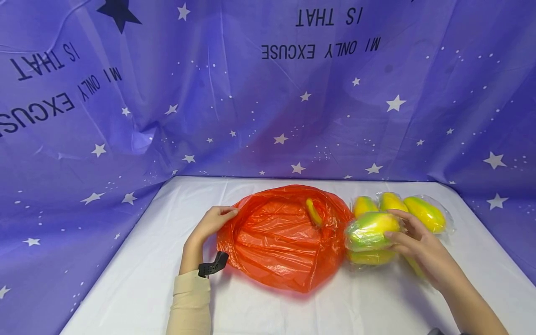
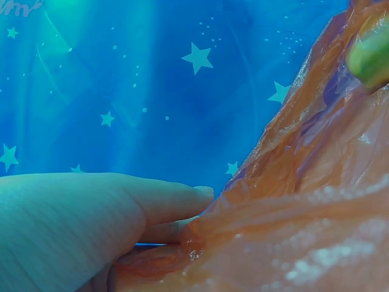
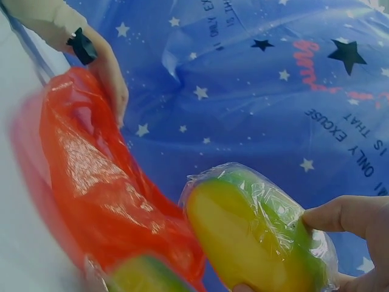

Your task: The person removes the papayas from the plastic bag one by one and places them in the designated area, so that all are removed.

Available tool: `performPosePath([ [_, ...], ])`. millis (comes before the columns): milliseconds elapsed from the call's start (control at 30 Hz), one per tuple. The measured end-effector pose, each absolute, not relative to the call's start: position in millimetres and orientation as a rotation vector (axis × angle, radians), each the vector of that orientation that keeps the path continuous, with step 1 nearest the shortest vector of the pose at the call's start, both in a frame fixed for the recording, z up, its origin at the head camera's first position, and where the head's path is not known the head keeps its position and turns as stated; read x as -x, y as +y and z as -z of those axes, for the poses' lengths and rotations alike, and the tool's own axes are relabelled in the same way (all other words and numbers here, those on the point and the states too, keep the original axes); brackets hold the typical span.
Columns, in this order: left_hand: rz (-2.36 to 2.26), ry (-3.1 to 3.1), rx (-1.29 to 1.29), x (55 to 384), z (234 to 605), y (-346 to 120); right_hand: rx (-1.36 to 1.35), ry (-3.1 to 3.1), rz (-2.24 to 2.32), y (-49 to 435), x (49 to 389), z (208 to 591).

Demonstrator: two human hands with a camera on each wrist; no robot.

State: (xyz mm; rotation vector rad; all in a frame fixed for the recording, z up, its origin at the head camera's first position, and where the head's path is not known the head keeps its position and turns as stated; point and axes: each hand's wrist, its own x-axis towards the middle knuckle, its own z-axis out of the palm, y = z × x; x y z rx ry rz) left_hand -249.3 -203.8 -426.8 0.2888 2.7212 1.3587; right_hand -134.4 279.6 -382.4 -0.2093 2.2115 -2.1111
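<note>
A red plastic bag [image 1: 276, 242] lies on the table with its mouth spread wide, and a curved yellow piece [image 1: 314, 213] shows inside its far right part. My left hand [image 1: 212, 223] pinches the bag's left rim between thumb and fingers. At the bag's right edge, my right hand [image 1: 418, 244] grips a green and yellow mango [image 1: 370, 230] in clear wrap. In the right wrist view the held mango [image 3: 255, 237] is raised beside the bag, thumb and fingers at its near end.
Several more wrapped mangoes lie right of the bag, among them one at the far right [image 1: 425, 214] and one [image 1: 370, 257] partly hidden below the held mango. The white-covered table [image 1: 138, 279] meets a purple starred curtain [image 1: 259, 116] at its back and sides.
</note>
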Motion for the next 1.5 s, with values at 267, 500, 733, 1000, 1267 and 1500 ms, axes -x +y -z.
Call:
performPosePath([
  [267, -1.358, 2.716, -0.323, 249, 427, -204, 0.239, 2.195, 2.198, 302, 130, 387],
  [500, -1.38, 2.706, -0.346, 249, 427, -205, 0.235, 2.181, 2.265, 321, 128, 391],
  [733, -1.381, 2.71, -0.353, 249, 427, -205, 0.29, 2.18, 2.36, 340, 125, 393],
  [1000, -1.363, 2.715, -0.348, 249, 427, -205, 0.203, 2.143, 2.503, 363, 120, 400],
  [1267, -1.387, 2.701, -0.339, 249, 428, -205, 0.166, 2.055, 2.636, 378, 117, 403],
  [1500, -1.39, 2.7, -0.331, 248, 427, -205, 0.061, 2.06, 2.673, 392, 115, 404],
])
